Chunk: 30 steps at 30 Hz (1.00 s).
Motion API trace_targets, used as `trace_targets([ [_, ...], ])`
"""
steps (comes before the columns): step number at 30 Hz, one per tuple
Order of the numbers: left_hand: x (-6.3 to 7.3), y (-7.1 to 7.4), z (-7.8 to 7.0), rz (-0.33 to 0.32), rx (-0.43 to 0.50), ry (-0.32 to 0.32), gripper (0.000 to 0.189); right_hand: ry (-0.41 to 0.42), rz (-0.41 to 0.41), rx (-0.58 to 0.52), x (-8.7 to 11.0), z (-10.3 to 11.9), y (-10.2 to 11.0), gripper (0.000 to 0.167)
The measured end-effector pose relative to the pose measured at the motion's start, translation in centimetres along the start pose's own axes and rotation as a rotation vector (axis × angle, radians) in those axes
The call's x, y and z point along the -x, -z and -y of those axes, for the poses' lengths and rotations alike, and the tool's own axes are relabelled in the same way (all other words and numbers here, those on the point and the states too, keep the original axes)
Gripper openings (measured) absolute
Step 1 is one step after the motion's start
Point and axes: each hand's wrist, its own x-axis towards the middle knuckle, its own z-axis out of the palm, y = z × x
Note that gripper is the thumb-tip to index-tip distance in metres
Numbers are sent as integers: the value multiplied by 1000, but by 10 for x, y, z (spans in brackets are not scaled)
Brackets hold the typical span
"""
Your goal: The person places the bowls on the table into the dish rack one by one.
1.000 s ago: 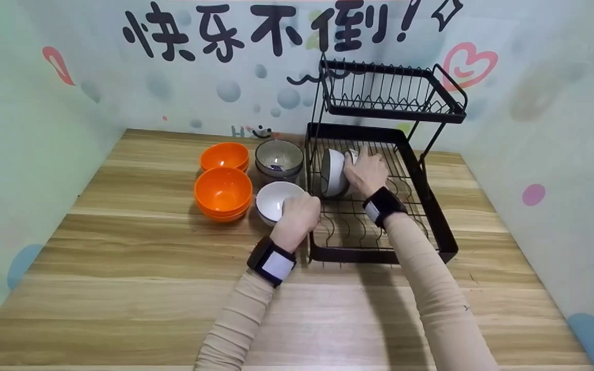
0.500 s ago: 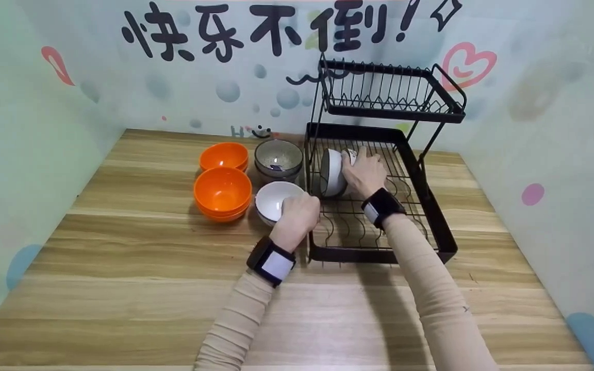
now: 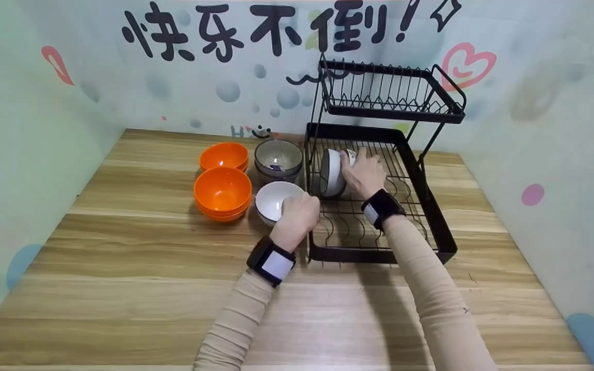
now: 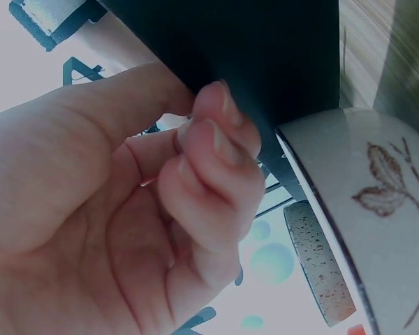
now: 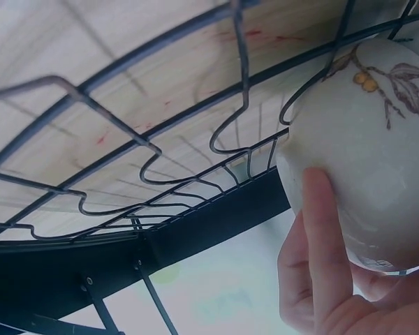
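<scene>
In the head view my right hand [image 3: 367,172] holds a white bowl [image 3: 334,172] that stands on its side on the lower tier of a black dish rack [image 3: 379,255]. The right wrist view has fingers against this white bowl [image 5: 363,146], which bears a brown leaf pattern. My left hand [image 3: 299,214] is curled beside the rack's left edge, next to another white bowl [image 3: 274,201] upright on the table. Seen from the left wrist, the left hand [image 4: 188,181] has its fingers bent with nothing visible between them. The patterned bowl [image 4: 384,195] lies to its right.
Two stacks of orange bowls [image 3: 222,190] stand at the left, beside stacked grey speckled bowls [image 3: 279,154]. The rack's upper tier [image 3: 395,111] overhangs the back part of the lower one. Printed walls [image 3: 256,98] enclose the wooden table [image 3: 147,283] on three sides.
</scene>
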Motion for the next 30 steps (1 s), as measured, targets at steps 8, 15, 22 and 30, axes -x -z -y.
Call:
trace_targets([
  [8, 0, -1, 0, -9, 5, 0, 18, 1, 4, -7, 1, 0, 0, 78],
  [15, 0, -1, -1, -24, 4, -4, 17, 11, 26, -2, 2, 0, 2, 80],
  [22, -1, -1, 0, 0, 3, -5, 18, 42, 54, 63, 3, 3, 9, 79],
  [30, 0, -1, 0, -12, -5, 3, 19, 126, 21, 152, 12, 9, 17, 68],
])
